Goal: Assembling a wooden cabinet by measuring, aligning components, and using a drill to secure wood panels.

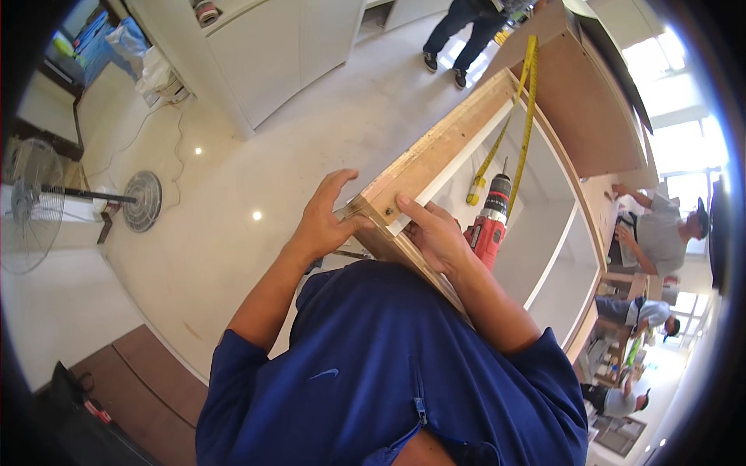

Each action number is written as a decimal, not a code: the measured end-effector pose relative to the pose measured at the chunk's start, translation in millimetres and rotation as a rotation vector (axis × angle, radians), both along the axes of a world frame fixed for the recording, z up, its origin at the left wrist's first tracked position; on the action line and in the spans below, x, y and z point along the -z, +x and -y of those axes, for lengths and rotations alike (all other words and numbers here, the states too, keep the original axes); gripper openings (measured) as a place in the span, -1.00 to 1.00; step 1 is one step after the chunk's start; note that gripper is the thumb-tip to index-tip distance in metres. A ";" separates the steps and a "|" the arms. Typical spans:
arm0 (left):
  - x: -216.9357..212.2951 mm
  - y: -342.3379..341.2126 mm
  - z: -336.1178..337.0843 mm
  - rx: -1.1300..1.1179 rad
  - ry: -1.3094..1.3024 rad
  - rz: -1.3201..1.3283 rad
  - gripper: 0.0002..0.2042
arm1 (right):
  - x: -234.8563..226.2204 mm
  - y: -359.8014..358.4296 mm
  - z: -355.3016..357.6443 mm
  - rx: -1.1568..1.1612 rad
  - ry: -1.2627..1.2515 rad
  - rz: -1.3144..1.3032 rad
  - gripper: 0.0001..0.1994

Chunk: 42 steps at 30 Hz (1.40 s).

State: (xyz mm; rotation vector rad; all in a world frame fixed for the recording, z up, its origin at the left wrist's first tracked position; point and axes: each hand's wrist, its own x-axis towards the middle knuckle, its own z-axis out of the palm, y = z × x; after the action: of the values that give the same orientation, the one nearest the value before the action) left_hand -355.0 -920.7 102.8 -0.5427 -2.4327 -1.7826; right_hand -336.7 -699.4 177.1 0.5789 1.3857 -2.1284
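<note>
A wooden cabinet carcass (426,167) with raw plywood edges and a white interior lies against my front, one corner toward me. My right hand (439,237) grips the board at this corner, thumb on the bare wood, fingers on the inner side. At the outer side, my left hand (326,221) has its fingers spread and its thumb touching the corner. A red and black cordless drill (489,229) rests in the carcass beside my right hand, its bit pointing away. Beyond it, a yellow tape measure blade (528,109) loops over the frame.
Another wooden cabinet (587,101) stands at the far right. White cupboards (272,58) line the far side. On the left are a standing fan (35,194) and cords on the tiled floor (225,179). Several people work nearby, one person (466,35) standing ahead, another person (660,229) at right.
</note>
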 end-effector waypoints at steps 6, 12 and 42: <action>2.0 -24.0 9.1 0.365 0.022 -0.160 -0.16 | -18.1 23.8 1.8 -0.063 0.590 -0.174 0.01; -14.1 -36.9 10.5 0.498 0.022 -0.085 -0.23 | -36.0 54.4 17.9 -0.308 1.332 -0.926 0.00; -9.8 -39.2 3.1 0.451 0.027 -0.295 -0.30 | -46.0 17.6 10.8 -0.678 1.578 -0.960 0.02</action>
State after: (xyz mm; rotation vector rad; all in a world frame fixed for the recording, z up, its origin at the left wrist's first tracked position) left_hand -394.3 -923.8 112.5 -1.3332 -2.2003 -1.7112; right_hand -319.1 -710.2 223.1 -0.5316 3.0356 -0.3250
